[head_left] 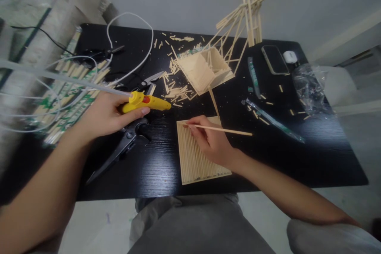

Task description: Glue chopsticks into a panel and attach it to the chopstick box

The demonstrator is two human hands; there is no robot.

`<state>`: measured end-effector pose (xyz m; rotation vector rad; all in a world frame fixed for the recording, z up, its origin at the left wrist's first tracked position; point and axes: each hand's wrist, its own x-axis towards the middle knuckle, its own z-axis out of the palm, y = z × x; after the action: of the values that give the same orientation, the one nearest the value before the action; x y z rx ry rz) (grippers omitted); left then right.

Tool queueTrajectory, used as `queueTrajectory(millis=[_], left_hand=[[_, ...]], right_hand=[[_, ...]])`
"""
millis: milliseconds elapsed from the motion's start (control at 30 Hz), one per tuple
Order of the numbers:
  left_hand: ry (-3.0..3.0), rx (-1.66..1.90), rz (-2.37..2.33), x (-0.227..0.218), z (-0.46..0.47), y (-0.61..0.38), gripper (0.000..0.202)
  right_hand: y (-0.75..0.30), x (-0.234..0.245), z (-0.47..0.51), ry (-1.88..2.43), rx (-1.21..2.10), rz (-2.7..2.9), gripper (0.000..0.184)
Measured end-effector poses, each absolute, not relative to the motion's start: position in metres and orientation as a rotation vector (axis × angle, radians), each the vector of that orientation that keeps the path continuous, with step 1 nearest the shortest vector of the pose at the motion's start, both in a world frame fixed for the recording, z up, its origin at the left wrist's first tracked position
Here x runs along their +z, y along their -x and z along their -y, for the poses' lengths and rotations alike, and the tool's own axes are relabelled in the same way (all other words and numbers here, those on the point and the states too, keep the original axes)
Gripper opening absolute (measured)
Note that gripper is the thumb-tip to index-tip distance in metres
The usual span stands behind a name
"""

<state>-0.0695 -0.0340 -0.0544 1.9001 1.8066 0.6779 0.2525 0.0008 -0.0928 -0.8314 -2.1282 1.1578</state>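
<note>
Stick: our right hand (212, 143) is pinching a thin stick (226, 129) over the stick panel (193, 158), at its twelve o'clock edge.
Gun: our left hand (107, 115) is gripping the glue gun (145, 102), nine o'clock from the panel.
Risk: we are fearing the hot tip burns skin if the hands meet.

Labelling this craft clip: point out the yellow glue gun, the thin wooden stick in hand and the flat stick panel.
Yellow glue gun (157, 104): head view, its barrel.
Thin wooden stick (232, 131): head view, free middle.
Flat wooden stick panel (190, 164): head view, bare lower left.
</note>
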Motion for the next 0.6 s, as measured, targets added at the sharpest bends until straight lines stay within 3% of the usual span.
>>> queueTrajectory(millis=[167, 367, 600], left_hand=[[-2.121, 0.71, -1.922, -0.055, 0.027, 0.063, 0.041], [-2.243, 0.516, -1.98, -0.066, 0.018, 0.067, 0.051], [-2.317, 0.466, -2.078, -0.085, 0.006, 0.074, 0.045]], right_hand=[[-0.251, -0.089, -0.005, 0.824, 1.119, 2.222, 0.019], [-0.245, -0.087, -0.012, 0.851, 1.105, 2.309, 0.023], [-0.241, -0.084, -0.015, 0.914, 1.107, 2.36, 0.028]])
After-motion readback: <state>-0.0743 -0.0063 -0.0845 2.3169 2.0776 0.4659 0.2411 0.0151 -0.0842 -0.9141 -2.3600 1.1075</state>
